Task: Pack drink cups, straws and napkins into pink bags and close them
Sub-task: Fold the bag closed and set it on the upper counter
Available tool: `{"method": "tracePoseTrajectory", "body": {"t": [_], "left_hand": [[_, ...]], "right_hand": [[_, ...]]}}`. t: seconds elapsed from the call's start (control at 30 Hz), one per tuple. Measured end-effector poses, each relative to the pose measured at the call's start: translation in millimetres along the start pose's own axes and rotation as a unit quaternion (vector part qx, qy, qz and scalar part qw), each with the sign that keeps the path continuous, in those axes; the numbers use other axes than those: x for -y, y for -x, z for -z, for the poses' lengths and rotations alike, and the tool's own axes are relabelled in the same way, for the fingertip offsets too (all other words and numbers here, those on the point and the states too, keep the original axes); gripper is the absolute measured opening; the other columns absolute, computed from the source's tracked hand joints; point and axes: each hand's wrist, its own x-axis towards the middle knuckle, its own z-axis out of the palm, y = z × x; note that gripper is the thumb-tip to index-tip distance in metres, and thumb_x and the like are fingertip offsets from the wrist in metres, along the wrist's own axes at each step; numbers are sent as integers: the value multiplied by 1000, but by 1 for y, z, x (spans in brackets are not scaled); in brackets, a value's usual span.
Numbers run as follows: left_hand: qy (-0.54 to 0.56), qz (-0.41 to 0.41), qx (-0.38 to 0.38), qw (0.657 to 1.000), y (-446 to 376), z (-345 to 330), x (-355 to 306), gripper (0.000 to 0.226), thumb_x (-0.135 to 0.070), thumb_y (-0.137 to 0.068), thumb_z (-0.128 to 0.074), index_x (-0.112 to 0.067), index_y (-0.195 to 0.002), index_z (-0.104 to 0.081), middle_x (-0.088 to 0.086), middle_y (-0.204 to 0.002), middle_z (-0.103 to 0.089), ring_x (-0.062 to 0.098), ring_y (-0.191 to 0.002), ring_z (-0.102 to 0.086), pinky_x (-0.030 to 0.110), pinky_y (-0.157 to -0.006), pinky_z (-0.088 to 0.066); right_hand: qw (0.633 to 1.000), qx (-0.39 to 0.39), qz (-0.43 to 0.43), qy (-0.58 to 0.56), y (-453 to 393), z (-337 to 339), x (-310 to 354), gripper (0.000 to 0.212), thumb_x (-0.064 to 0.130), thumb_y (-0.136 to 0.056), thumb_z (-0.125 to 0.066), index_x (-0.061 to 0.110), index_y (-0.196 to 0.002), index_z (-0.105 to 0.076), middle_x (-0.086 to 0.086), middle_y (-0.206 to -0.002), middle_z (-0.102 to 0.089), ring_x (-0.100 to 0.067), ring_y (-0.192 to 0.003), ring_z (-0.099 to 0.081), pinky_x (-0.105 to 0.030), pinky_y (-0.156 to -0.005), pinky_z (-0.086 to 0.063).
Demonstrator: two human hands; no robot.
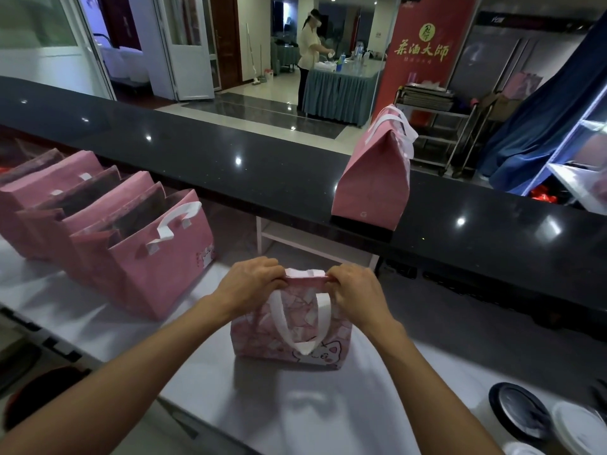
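Both hands, left (251, 280) and right (356, 285), pinch the pink bag's (289, 326) folded top shut; uneven pressure could tear or reopen it.

Upright pink cat-print bag (289, 326), top folded shut, on white counter (295, 405).

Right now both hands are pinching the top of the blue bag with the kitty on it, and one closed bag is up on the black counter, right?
Almost. The bag with the kitty is pink, not blue, as the head view shows. Both hands, left and right, do pinch its top, and one closed bag stands on the black counter.
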Motion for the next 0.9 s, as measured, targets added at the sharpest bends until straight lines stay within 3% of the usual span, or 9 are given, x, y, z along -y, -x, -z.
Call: {"method": "tracePoseTrajectory", "body": {"t": [0.17,0.33,0.6,0.73,0.9], "left_hand": [[14,-23,-14,1000,-2,6,1,10,-26,-89,-75,-16,-90,-75,-3,-82,-67,10,-68,-59,25,-60,-55],[36,-35,15,999,5,7,12,10,-25,-92,-72,-16,-95,-76,-2,-87,-67,10,-72,-61,23,-62,-56],[36,-23,28,999,16,8,24,12,-26,-92,-70,-16,-96,-74,-3,-88,-67,4,-72,-56,9,-64,-45],[46,-24,42,998,20,11,32,15,-27,-95,-66,-17,-101,-75,-4,-92,-66,9,-77,-62,18,-69,-57],[35,-2,40,999,21,12,37,15,-27,-95,-67,-16,-99,-76,-2,-91,-67,11,-77,-62,24,-68,-58]], "right_hand": [[999,-37,14,17,9,4,2,13,23,-91,-71,18,-80,-68,5,-72,-64,-18,-64,-55,-39,-66,-50],[998,-53,16,-5,33,-3,-6,9,22,-90,-73,16,-95,-70,3,-82,-67,-18,-71,-57,-34,-64,-50],[997,-61,-21,-33,47,0,-18,10,20,-87,-77,14,-94,-72,1,-82,-68,-18,-73,-60,-32,-66,-53],[995,-62,-41,-59,55,1,-22,11,21,-87,-76,12,-92,-73,-2,-83,-69,-19,-74,-61,-31,-67,-54],[993,-60,-60,-81,61,1,-27,6,18,-93,-69,13,-92,-71,-1,-83,-67,-14,-75,-57,-32,-69,-55]]}}
